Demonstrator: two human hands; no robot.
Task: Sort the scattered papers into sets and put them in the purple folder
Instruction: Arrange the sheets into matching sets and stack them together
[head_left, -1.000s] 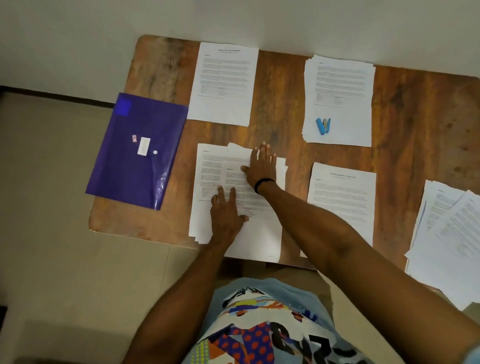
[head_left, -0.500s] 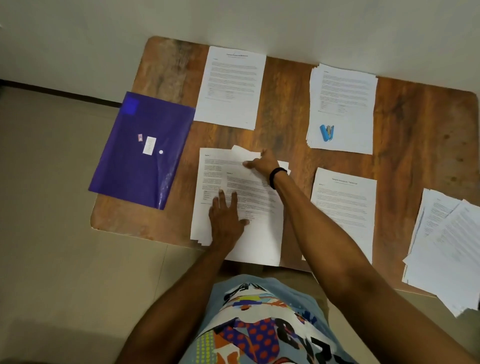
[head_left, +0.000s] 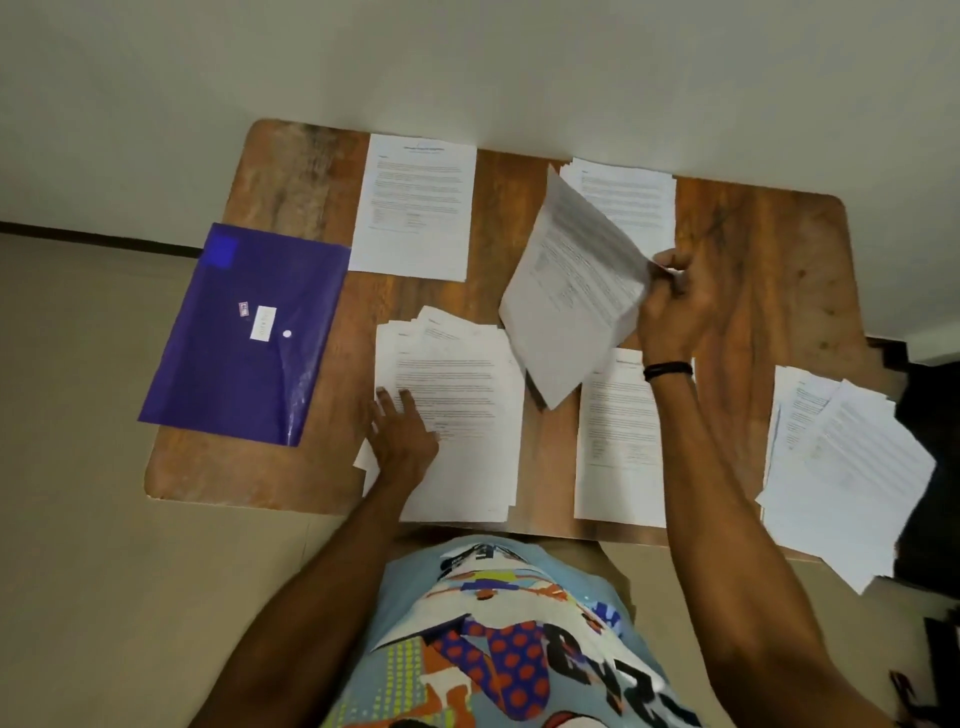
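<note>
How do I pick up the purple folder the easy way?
Take the purple folder by its long left edge, coming from the left. It lies flat, but that edge sticks out a little past the table, so your fingers can probably slip underneath and your thumb can pinch on top.

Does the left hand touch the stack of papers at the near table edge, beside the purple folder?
Touching. The head view shows the left hand lying flat on the stack of papers, fingers over its left part.

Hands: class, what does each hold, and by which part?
Right hand pinches lifted papers by their right edge; left hand rests flat on the stack, gripping nothing.
</note>
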